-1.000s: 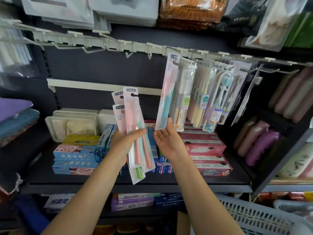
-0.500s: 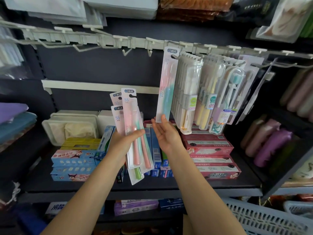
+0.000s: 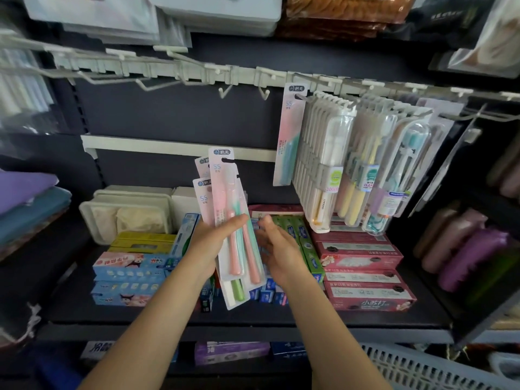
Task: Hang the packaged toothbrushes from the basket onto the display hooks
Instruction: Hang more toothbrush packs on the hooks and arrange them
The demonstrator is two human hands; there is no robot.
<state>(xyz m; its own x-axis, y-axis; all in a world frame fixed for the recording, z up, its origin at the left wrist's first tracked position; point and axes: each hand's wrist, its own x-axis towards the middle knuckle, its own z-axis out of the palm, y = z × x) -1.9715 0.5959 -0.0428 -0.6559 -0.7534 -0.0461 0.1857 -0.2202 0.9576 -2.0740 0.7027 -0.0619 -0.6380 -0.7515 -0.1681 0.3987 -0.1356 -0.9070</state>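
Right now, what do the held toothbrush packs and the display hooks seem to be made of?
Toothbrush packs: printed matte card backing under a clear glossy plastic blister, judging by the glare over the handles. Display hooks: off-white, dull finish, probably plastic or coated wire; the look leaves that open.

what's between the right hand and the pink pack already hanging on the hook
Nothing to clear: in the head view, only open air separates the right hand from the hung pink pack, with toothpaste boxes shelved behind.

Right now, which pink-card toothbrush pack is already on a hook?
The lone pink-card pack hanging leftmost on the rail, beside the clear-case packs. The other pink packs are fanned in the left hand.
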